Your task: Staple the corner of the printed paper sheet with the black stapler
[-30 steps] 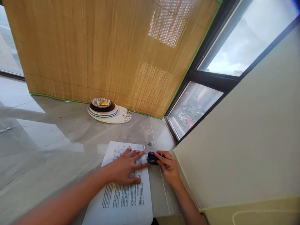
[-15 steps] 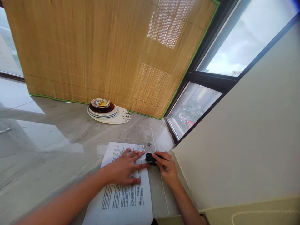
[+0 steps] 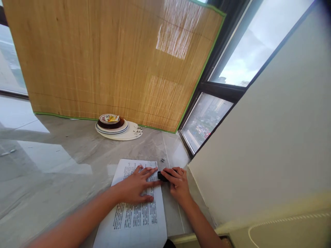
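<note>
A printed sheet or stack of paper (image 3: 137, 220) lies on the grey stone ledge. Pressing flat on it, my left hand (image 3: 139, 186) has its fingers spread, their tips reaching the right edge. A black stapler (image 3: 162, 176) sits at that right edge, its front end against the paper. My right hand (image 3: 178, 182) is closed over the stapler's top and hides most of its body. Just beyond the stapler lie small dark pieces (image 3: 162, 160), perhaps staple strips; they are too small to tell.
Stacked plates (image 3: 113, 129), with a small yellow packet on top, stand at the back against a bamboo blind (image 3: 90, 62). A window (image 3: 207, 120) and a pale wall (image 3: 258, 144) bound the right side. A thin whitish item (image 3: 8, 152) lies far left on the ledge.
My right hand's fingers have shifted forward over the stapler and cover more of it. My left hand stays spread on the paper. The camera view has shifted slightly.
</note>
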Motion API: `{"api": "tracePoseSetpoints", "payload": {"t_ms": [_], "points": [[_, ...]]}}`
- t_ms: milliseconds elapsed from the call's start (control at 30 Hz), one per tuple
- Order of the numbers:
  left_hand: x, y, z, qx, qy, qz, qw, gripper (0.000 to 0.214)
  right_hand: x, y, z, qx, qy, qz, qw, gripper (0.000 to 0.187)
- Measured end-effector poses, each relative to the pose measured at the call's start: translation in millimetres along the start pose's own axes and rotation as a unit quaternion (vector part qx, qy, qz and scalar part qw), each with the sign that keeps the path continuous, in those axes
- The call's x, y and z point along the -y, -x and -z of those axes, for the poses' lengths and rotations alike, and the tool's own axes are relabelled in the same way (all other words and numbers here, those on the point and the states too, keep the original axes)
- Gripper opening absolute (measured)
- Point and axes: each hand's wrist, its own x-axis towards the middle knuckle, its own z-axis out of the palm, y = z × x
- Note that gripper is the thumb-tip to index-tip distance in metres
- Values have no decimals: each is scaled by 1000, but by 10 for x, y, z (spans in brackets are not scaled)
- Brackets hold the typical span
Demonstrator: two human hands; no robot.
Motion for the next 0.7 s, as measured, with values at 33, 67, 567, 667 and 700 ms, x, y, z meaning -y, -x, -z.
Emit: {"api": "tracePoseSetpoints", "payload": {"t_ms": [33, 67, 567, 667, 700], "points": [[1, 2, 3, -1, 0, 0, 1000, 71, -7, -3, 3, -13, -9, -9, 1000, 63], [4, 4, 3, -2, -1, 1, 1000, 70, -17, -7, 4, -34, -16, -28, 999, 58], [183, 24, 232, -191, 4, 117, 975, 38, -146, -37, -115, -126, -16, -227, 966, 27], [416, 230, 312, -286, -33, 230, 930, 31, -14, -53, -52, -192, -28, -234, 953, 26], [483, 334, 330, -283, -52, 258, 922, 31, 105, -74, -38, -210, -40, -235, 948, 25]]}}
